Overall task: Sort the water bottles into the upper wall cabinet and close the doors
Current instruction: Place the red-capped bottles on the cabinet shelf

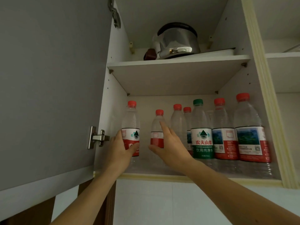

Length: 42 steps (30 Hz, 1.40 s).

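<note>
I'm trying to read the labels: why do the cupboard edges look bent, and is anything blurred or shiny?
Head view: the wide lens bows the cabinet frame and open door; the steel pot carries bright glare; the green-capped bottle reads sharply, while the rightmost bottle and both hands' edges are softly smeared.

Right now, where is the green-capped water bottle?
In the head view, the green-capped water bottle stands on the lower cabinet shelf, right of centre, between red-capped bottles and just right of the right hand.

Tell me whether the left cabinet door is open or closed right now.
Open. The grey cabinet door is swung out to the left, its hinge exposed, and the bottles on the lower shelf are in full view.
</note>
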Each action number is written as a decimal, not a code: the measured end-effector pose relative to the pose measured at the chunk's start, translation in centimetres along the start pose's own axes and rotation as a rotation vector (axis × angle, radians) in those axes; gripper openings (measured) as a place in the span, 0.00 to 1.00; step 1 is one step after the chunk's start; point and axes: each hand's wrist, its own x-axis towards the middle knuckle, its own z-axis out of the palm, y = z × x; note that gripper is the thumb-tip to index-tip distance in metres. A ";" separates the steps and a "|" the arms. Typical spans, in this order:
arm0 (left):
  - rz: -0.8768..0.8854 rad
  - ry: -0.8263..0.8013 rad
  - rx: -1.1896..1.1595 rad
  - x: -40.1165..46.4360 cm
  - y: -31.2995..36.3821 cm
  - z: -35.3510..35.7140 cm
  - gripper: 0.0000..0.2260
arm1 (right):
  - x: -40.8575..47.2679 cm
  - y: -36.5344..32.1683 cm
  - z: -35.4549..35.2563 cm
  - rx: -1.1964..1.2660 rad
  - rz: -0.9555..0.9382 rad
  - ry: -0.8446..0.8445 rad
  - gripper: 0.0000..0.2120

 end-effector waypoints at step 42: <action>-0.224 -0.381 0.844 13.5 -4.7 5.1 0.19 | 11.0 2.6 7.0 -0.077 0.486 -0.330 0.27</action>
